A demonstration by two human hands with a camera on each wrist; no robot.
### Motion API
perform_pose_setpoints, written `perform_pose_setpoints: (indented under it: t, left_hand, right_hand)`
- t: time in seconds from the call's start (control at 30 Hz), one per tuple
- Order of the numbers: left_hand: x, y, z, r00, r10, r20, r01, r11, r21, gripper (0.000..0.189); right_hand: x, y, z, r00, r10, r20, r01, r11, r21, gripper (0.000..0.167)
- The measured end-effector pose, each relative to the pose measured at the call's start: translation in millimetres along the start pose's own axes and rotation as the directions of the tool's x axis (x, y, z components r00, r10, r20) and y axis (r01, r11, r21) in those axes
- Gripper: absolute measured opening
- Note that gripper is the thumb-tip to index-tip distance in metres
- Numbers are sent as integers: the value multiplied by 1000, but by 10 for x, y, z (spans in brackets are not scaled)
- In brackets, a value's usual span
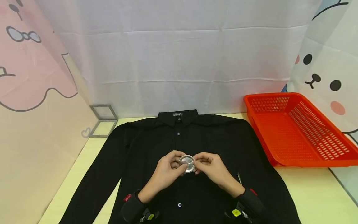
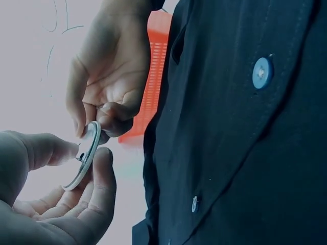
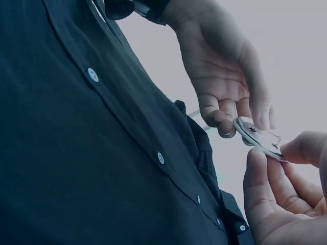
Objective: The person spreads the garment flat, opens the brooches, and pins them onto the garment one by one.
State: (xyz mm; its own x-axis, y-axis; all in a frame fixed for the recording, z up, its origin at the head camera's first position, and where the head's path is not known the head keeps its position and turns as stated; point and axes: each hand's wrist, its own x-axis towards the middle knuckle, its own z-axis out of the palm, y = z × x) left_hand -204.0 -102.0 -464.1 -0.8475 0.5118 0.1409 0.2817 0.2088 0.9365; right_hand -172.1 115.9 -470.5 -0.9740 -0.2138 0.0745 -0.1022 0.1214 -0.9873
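Observation:
A round pin-back badge [image 1: 186, 164] is held up above a black button-up shirt [image 1: 156, 140], its silvery metal back facing up in the head view. My left hand [image 1: 165, 171] pinches the badge's left edge between thumb and fingers. On the opposite edge, my right hand [image 1: 213, 169] pinches it with thumb and index finger near the pin. Both wrist views show the badge [image 3: 258, 140] nearly edge-on, and thin pin wire shows on its back in the right wrist view. The shirt lies spread flat, collar away from me, with its buttons [image 2: 261, 73] down the front.
An orange-red perforated basket [image 1: 291, 137] stands at the right on the pale yellow table [image 1: 316, 186]. At the back left is a grey folded frame [image 1: 103, 121]. White cloth [image 1: 179, 62] hangs behind, and printed cartoon sheets flank both sides.

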Motion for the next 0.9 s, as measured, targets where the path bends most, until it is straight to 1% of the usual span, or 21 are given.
perform_pose_setpoints:
  t: [0.1,0.2,0.4,0.57,0.9]
  left_hand:
    - [21,15,-13,1000,28,-14,-28,1000,12,27]
    - [41,37,-26,999,46,-20,-46,999,-1,25]
    - [42,47,-43,999,31,-19,-32,999,-16,24]
    - [33,41,-51,999,25,-31,-25,1000,-5,24]
    - [33,57,-50,999,33,-41,-32,999,32,25]
  right_hand:
    - [21,-14,-24,1000,-13,9,13,1000,-2,20]
    - [39,-34,-48,999,-31,23,31,1000,1,19]
    - [60,-50,-51,997,-45,56,44,999,15,18]
    - [70,-52,-24,997,-42,67,41,999,17,17]
    - [57,-63,-4,997,-47,63,47,999,9,16]
